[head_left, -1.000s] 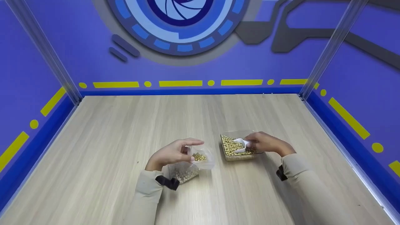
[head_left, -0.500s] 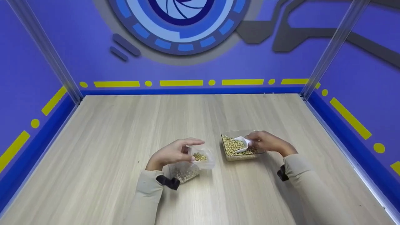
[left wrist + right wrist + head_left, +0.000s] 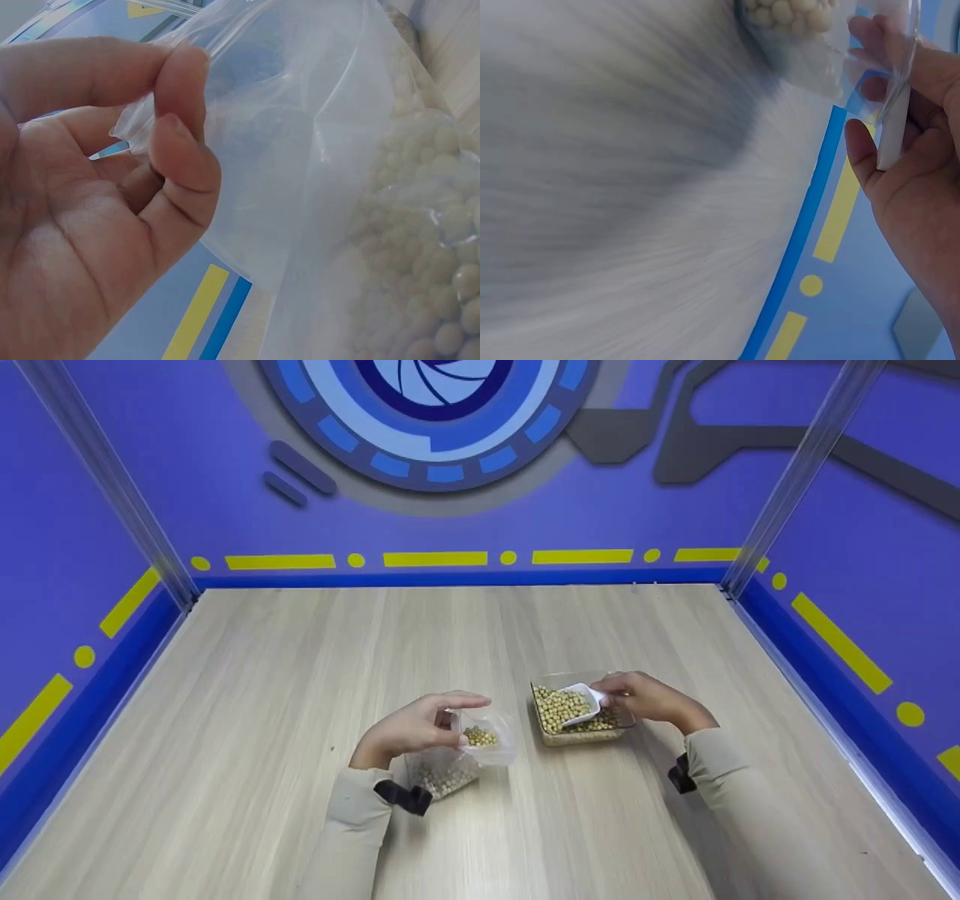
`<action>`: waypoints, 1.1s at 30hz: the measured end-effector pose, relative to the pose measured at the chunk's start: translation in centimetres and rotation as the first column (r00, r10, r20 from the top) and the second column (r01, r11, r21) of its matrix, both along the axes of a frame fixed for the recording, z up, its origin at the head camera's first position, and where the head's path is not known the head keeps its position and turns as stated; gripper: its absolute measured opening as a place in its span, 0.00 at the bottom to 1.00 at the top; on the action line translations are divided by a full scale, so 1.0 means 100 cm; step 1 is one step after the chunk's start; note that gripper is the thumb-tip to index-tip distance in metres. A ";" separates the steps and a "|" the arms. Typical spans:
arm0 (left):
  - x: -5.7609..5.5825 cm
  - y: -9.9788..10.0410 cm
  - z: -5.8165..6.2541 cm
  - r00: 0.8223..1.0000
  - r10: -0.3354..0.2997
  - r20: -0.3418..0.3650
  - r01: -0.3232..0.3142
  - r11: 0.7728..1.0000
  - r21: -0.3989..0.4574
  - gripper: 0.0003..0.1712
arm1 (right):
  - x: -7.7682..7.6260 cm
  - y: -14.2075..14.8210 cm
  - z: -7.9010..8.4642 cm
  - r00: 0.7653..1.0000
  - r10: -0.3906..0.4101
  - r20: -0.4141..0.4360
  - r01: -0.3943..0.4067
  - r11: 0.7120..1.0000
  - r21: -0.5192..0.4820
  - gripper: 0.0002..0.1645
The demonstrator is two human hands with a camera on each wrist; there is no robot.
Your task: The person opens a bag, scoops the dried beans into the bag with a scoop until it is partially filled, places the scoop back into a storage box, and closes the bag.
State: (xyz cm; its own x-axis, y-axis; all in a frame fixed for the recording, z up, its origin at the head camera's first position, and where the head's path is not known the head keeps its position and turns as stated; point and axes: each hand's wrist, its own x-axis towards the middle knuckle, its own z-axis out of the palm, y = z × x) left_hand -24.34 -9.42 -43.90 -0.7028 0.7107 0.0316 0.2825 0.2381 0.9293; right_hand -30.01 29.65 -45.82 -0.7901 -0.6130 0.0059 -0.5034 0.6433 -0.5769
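Observation:
My left hand (image 3: 420, 727) pinches the edge of a clear plastic zip bag (image 3: 504, 750), its mouth spread toward the right. Pale round soybeans (image 3: 442, 255) fill the lower part of the bag in the left wrist view. To the right, a clear rectangular container (image 3: 581, 740) of the same soybeans stands on the table. Over it my right hand (image 3: 652, 701) grips the handle of a white scoop (image 3: 598, 697). Soybeans fill the scoop's bowl, which tilts among the beans. In the right wrist view the white handle (image 3: 894, 139) shows between fingers and thumb, partly behind the container's clear wall.
A pale wood-grain table (image 3: 315, 660) lies under everything. Blue-purple panels (image 3: 450, 532) with yellow marks stand along its back and both sides. Black bands (image 3: 405, 797) sit at both wrists over beige sleeves.
My right hand has drawn slightly back to the right and up with the scoop, whose bowl has gone from nearly bare to full of soybeans. The left hand and bag stay still.

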 end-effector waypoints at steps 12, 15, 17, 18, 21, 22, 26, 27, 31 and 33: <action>0.000 0.000 0.001 1.000 0.000 0.005 0.000 1.000 0.005 0.36 | 0.001 0.003 0.001 0.999 0.004 0.036 -0.002 0.999 -0.047 0.17; 0.000 0.000 0.001 1.000 -0.003 0.010 0.003 1.000 0.011 0.37 | 0.002 0.003 0.001 0.999 0.000 0.040 0.002 0.999 -0.052 0.17; 0.000 0.000 0.001 1.000 -0.003 0.014 0.003 1.000 0.012 0.37 | 0.002 0.003 0.001 0.999 -0.002 0.041 0.005 0.998 -0.055 0.18; 0.000 0.000 0.001 1.000 -0.004 0.018 0.003 1.000 0.013 0.37 | 0.002 0.003 0.000 0.999 -0.003 0.044 0.006 0.998 -0.056 0.18; 0.000 0.000 0.001 1.000 0.001 0.031 -0.001 1.000 0.012 0.37 | 0.001 0.005 -0.001 0.999 -0.005 0.053 0.009 0.998 -0.063 0.18; 0.000 0.000 0.001 0.999 0.002 0.033 -0.003 1.000 0.012 0.36 | 0.001 0.005 -0.001 0.998 -0.008 0.058 0.012 0.998 -0.066 0.18; 0.001 0.000 0.001 0.999 0.009 0.035 -0.009 1.000 0.009 0.37 | 0.001 0.007 -0.003 0.998 -0.018 0.066 0.023 0.997 -0.072 0.19; 0.001 0.000 0.001 0.999 0.008 0.036 -0.008 1.000 0.010 0.37 | 0.000 0.007 -0.003 0.998 -0.019 0.064 0.024 0.997 -0.073 0.19; 0.001 0.000 0.002 0.999 0.002 0.042 -0.003 1.000 0.015 0.37 | 0.000 0.007 -0.004 0.999 -0.018 0.051 0.022 0.997 -0.081 0.19; 0.001 0.000 0.002 0.999 -0.006 0.041 0.005 1.000 0.019 0.37 | -0.001 0.008 -0.004 0.999 -0.013 0.051 0.018 0.996 -0.083 0.19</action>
State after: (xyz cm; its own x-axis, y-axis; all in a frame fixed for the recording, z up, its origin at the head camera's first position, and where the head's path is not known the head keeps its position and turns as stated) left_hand -24.24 -9.41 -43.68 -0.7000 0.7140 0.0162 0.2448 0.2186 0.9446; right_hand -30.10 30.40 -46.26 -0.8000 -0.5997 0.0165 -0.4628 0.5993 -0.6532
